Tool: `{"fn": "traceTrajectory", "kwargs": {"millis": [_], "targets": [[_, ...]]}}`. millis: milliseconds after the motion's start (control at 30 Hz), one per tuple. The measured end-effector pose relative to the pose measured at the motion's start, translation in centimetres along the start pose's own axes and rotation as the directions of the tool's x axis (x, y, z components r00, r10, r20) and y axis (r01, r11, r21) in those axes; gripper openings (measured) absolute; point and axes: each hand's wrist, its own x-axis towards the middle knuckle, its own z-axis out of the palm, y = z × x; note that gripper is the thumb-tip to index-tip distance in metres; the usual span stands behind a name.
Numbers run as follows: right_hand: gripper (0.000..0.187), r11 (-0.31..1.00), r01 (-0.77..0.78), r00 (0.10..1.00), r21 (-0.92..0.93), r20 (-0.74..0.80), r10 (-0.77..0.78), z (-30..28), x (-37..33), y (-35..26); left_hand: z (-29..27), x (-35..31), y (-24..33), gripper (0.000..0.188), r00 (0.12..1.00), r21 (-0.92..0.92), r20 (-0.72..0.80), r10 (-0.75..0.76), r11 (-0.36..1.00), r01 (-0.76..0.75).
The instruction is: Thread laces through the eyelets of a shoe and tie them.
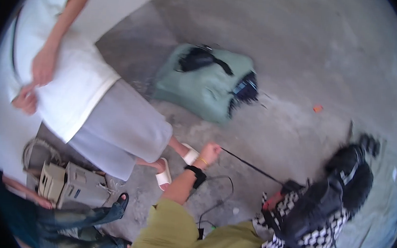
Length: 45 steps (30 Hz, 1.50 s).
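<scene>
My left hand (209, 152), on an olive-sleeved arm with a black wristband and a thin gold bracelet, is closed around the end of a thin black strap (251, 166). The strap runs taut, right and down, to a black backpack with a black-and-white checked cloth (318, 215) at the lower right. Next to the strap's far end a small reddish patch that may be my right hand (272, 201) shows at the edge of the checked cloth. It is mostly hidden and blurred.
A person in a white top, pale grey skirt and white sandals (165, 174) stands close on the left. Another person in jeans (76, 222) holds a beige bag (72, 186) at the lower left. A green bag (206, 87) with a black pouch lies on the concrete floor, and a black cable (218, 199) curls nearby.
</scene>
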Motion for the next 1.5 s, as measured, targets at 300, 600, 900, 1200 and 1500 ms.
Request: {"fn": "traceTrajectory", "kwargs": {"millis": [300, 600, 900, 1200, 1500], "targets": [[0.021, 0.891, -0.278, 0.926, 0.360, 0.346, 0.149, 8.9, 9.1, -31.6, -2.5, 2.0, -9.0, 0.016, 0.997, -0.005, -0.012, -0.075, 0.997, 0.075], [0.025, 0.646, -0.363, 0.862, 0.671, 0.505, -0.041, 9.1, 9.0, -50.5, -4.0, 3.2, -7.6, 0.019, 0.915, -0.342, -0.081, -0.396, 0.873, 0.348], [0.020, 0.651, -0.329, 0.872, 0.684, 0.485, -0.070, 9.0, 7.0, -52.2, -4.5, 4.6, -7.8, 0.017, 0.869, -0.467, -0.175, -0.462, 0.816, 0.340], [0.021, 0.680, -0.395, 0.851, 0.617, 0.524, 0.019, 9.3, 6.7, -51.9, 4.4, -2.0, 25.6, 0.012, 0.978, -0.823, 0.028, 0.206, 0.561, -0.094], [0.020, 0.768, -0.218, 0.866, 0.602, 0.482, -0.132, 8.4, 7.9, -52.5, 7.9, -7.2, 34.3, 0.013, 0.869, -0.934, 0.240, 0.434, 0.346, 0.085]]}}
